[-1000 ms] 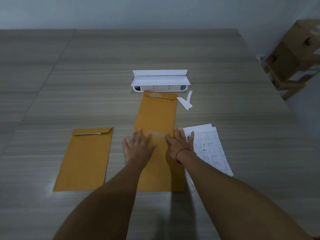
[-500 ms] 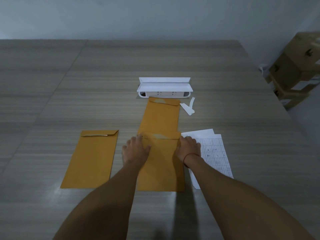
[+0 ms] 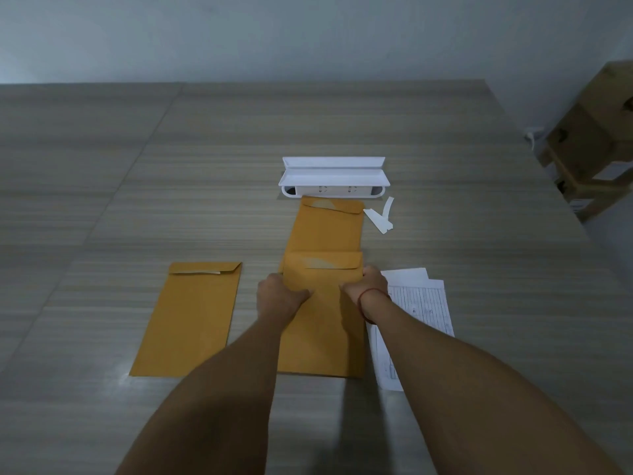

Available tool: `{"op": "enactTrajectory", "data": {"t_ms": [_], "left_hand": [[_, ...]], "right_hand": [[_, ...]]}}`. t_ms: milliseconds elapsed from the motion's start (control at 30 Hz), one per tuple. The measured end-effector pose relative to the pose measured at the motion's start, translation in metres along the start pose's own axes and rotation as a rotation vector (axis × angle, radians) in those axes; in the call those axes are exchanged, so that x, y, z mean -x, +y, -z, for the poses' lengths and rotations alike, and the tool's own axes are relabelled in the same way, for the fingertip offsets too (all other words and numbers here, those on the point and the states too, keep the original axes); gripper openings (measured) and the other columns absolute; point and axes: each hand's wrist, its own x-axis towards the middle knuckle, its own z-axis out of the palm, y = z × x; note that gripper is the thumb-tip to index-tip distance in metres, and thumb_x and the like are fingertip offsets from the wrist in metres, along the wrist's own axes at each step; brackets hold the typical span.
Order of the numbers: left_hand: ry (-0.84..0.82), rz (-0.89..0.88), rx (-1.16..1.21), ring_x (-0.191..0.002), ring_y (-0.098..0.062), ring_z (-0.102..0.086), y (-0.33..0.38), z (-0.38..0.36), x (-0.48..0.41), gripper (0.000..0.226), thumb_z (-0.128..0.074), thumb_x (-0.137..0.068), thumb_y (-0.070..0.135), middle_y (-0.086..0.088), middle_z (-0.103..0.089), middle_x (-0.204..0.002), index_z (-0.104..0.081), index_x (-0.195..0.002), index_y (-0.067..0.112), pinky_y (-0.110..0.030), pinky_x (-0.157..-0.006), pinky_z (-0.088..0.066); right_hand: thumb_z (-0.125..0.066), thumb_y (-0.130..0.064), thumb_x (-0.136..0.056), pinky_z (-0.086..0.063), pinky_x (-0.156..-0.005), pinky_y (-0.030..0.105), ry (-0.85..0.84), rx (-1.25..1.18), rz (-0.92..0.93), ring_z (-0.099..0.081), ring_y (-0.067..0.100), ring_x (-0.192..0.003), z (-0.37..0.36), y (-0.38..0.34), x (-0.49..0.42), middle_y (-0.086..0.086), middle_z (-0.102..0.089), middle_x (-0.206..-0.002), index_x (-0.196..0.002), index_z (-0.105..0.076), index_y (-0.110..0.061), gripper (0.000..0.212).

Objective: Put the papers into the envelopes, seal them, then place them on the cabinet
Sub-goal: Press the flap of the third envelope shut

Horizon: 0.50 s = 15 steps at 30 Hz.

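The brown envelope (image 3: pixel 322 323) nearest me lies mid tabletop (image 3: pixel 205 166), flap folded down, its top overlapping a second envelope (image 3: pixel 325 228) beyond. My left grip (image 3: pixel 279 298) and right grip (image 3: pixel 366 287) each clasp a side edge just below the flap. A third envelope (image 3: pixel 191 317) lies to the left, and printed papers (image 3: pixel 421 303) lie just beside my right wrist.

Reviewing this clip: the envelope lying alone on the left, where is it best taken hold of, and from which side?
The left envelope lies flat, flap end pointing away. It is probably best to pinch its near short edge, the closed bottom, coming from the person's side. That edge is nearest, and taking it there keeps the grip off the flap.
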Motion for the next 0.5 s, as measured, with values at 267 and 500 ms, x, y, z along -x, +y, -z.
{"op": "enactTrajectory", "data": {"t_ms": [267, 500], "left_hand": [[0.041, -0.115, -0.055, -0.112, -0.030, -0.056, 0.058, 0.022, -0.056, 0.074, -0.082, -0.063, 0.048, -0.013, -0.057, -0.121, -0.054, -0.119, 0.007, -0.042, -0.087, -0.051], [0.004, -0.174, -0.060, -0.121, -0.030, -0.050, 0.088, 0.011, -0.120, 0.081, -0.082, -0.063, 0.046, -0.011, -0.050, -0.128, -0.051, -0.130, 0.014, -0.043, -0.097, -0.046]], "right_hand": [[-0.068, -0.010, -0.084, -0.054, -0.090, 0.039, 0.103, -0.078, 0.026, -0.061, 0.033, -0.109, 0.012, -0.059, -0.036, 0.016, -0.061, -0.120, -0.120, -0.056, -0.004, 0.038], [-0.056, -0.001, -0.084, -0.052, -0.094, 0.040, 0.133, -0.037, 0.041, -0.059, 0.031, -0.109, 0.009, -0.087, -0.095, 0.015, -0.060, -0.121, -0.127, -0.053, -0.005, 0.043]]}}
